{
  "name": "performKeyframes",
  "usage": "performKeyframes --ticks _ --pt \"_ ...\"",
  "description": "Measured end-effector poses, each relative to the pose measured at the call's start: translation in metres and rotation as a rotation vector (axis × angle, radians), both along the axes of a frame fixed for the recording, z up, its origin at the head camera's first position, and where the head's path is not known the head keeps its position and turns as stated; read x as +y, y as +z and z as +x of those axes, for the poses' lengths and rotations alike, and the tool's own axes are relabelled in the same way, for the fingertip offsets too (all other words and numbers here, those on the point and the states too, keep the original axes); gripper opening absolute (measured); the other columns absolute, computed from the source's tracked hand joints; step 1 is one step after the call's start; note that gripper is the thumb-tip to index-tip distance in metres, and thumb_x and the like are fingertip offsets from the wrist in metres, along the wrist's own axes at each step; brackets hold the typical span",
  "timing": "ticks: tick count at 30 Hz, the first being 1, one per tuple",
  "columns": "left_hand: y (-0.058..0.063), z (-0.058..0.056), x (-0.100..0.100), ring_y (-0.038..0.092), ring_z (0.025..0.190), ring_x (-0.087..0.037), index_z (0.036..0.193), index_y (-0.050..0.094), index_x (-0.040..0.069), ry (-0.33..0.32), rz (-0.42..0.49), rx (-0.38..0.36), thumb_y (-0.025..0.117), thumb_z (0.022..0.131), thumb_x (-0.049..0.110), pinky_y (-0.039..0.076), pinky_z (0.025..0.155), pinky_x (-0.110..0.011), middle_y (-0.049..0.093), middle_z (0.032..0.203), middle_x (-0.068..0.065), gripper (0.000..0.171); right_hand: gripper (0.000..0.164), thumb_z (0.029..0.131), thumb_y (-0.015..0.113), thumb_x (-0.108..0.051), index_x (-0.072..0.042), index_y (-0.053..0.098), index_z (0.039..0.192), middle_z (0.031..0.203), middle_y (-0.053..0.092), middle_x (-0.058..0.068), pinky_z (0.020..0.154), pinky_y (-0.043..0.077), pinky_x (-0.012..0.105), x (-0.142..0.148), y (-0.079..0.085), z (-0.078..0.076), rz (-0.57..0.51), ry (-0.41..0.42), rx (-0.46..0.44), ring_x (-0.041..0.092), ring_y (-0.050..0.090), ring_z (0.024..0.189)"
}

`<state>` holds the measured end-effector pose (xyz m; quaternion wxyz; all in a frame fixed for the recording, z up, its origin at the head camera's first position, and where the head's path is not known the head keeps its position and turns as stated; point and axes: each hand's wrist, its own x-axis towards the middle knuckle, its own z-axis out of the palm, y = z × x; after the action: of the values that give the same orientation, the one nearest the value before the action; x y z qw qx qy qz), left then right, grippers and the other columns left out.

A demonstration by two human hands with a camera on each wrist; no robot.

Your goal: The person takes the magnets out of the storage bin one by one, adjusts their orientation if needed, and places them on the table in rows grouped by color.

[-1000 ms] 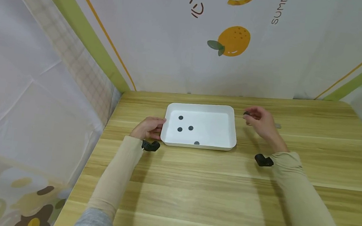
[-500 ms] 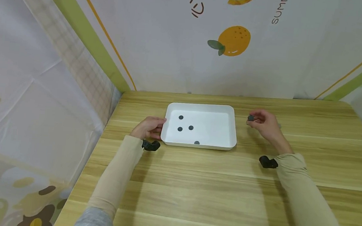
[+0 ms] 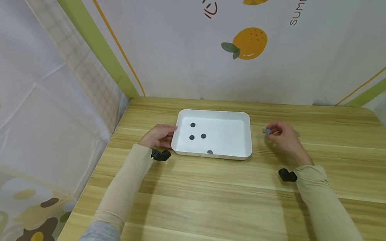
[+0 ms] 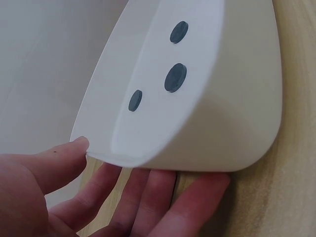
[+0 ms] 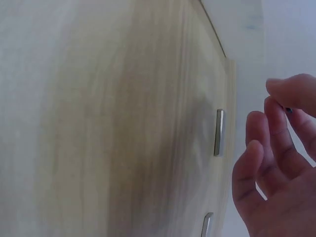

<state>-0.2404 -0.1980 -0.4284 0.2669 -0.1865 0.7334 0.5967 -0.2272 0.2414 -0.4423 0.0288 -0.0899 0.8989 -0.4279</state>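
I have the pale grey disc (image 3: 267,131) at the fingertips of the right hand (image 3: 284,139), to the right of the tray and near the surface's far edge. Thumb and finger pinch it; the wrist view shows only a dark sliver of it between them, while the other fingers bend loosely clear. I take that light hold as a way to leave most of the disc exposed and easy to turn or release.

By the same hand, two narrow metal bars (image 5: 218,132) lie flat on the surface, set apart along its far edge. From overhead the hand partly covers them, so I cannot tell whether the disc touches one.

The white tray (image 3: 230,135) sits toward the surface's far left corner. On its floor I count four dark grey discs (image 3: 203,136): three grouped toward its left end, the fourth against the near side, partly hidden by the rim. Judging by the tray's raised walls, they are there so that loose discs cannot roll or slide away.

The left hand (image 3: 157,135) grips the tray's left end, thumb on the rim and fingers bent against the outside of the wall. My guess is that this steadies the tray, leaving the other hand free for fine work.

Farther out, the wooden surface (image 3: 206,203) runs bare toward the person's sleeves, and a printed cloth (image 3: 184,65) hangs just behind its far edge.
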Motion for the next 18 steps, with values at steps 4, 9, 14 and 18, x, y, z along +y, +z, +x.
performKeyframes --ticks 4,9,14,18 --pt "-0.001 -0.001 0.0 0.067 0.082 -0.015 0.135 0.051 0.003 0.002 -0.002 -0.001 0.053 0.1 0.026 0.059 0.063 -0.032 0.066 0.105 -0.009 0.041 0.027 0.09 0.065 -0.007 0.005 0.059 0.114 0.104 0.06 0.022 0.07 0.044 0.017 -0.001 -0.004 0.0 0.018 0.012 -0.006 0.019 0.054 0.084" --pt "-0.003 -0.001 0.0 0.067 0.083 -0.015 0.135 0.05 0.003 -0.001 -0.001 0.003 0.052 0.101 0.026 0.058 0.061 -0.031 0.065 0.107 -0.01 0.042 0.029 0.089 0.066 -0.01 0.003 0.061 0.114 0.098 0.057 0.018 0.068 0.043 0.02 -0.004 -0.008 0.0 0.043 0.001 -0.026 0.023 0.052 0.085" --pt "-0.002 -0.001 0.0 0.067 0.084 -0.015 0.136 0.05 0.003 0.0 0.003 0.006 0.052 0.101 0.025 0.058 0.062 -0.031 0.064 0.109 -0.01 0.042 0.03 0.088 0.066 -0.011 0.004 0.062 0.115 0.096 0.056 0.015 0.067 0.042 0.022 -0.005 -0.01 -0.001 0.07 0.001 -0.043 0.022 0.05 0.082" --pt "-0.001 0.0 0.001 0.067 0.083 -0.015 0.135 0.051 0.002 0.005 -0.003 0.007 0.053 0.1 0.026 0.058 0.062 -0.032 0.064 0.107 -0.01 0.042 0.03 0.087 0.067 -0.009 0.005 0.063 0.113 0.094 0.057 0.014 0.068 0.041 0.022 -0.005 -0.013 -0.002 0.079 0.003 -0.058 0.021 0.049 0.082"
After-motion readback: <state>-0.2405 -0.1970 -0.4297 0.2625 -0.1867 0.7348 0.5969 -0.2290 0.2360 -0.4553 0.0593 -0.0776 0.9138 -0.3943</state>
